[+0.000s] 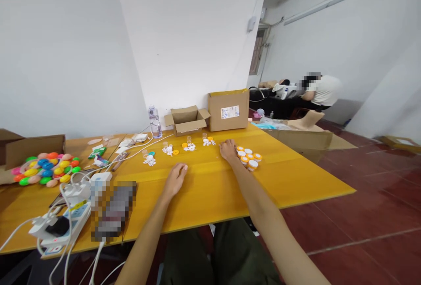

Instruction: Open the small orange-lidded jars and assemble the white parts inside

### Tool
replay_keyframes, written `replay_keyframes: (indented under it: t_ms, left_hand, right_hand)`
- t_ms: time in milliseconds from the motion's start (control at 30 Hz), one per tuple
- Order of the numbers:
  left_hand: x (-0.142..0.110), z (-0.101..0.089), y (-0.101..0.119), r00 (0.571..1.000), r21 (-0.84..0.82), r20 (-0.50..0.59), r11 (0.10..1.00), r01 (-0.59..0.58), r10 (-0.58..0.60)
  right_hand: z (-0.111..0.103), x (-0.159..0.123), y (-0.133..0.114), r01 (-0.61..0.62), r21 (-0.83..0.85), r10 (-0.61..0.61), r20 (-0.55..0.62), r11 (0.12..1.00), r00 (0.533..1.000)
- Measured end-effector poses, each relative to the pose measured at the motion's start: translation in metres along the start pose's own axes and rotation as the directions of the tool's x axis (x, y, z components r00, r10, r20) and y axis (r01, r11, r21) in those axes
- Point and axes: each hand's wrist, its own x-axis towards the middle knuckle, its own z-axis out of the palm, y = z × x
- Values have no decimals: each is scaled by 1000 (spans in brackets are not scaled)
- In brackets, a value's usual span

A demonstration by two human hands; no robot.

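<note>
My left hand point(176, 179) rests on the yellow table with its fingers loosely bent and a gap beside the thumb. Nothing shows in it. Farther forward, my right hand point(227, 149) lies just left of a cluster of small jars with white-and-orange lids point(249, 158). Its fingers curl down to the tabletop, and their tips and anything under them are hidden. Beyond my hands runs a row of small piles of white plastic rings point(169, 149), with little clear cups point(204, 136) behind. An orange lid point(176, 152) and a teal lid point(151, 153) lie among them.
Behind the piles stand an open cardboard box point(187, 122), a larger carton point(228, 110) and a water bottle point(154, 122). On the left are colourful plastic eggs point(48, 166), a power strip point(72, 223) with cables, and a blurred phone point(115, 210). A person point(324, 90) sits at the back right.
</note>
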Motion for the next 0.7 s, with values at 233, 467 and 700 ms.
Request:
replay_keyframes:
  t_ms: [233, 467, 700]
  left_hand:
    - [-3, 2, 1, 1000, 21, 18, 1000, -15, 15]
    - [-9, 4, 3, 997, 131, 50, 989, -66, 59]
    - [-10, 4, 5, 980, 245, 115, 952, -186, 162]
  right_hand:
    - [8, 31, 9, -43, 9, 43, 33, 999, 999]
    - [20, 63, 21, 19, 15, -19, 30, 1000, 999]
    - [32, 74, 26, 70, 36, -69, -25, 997, 997]
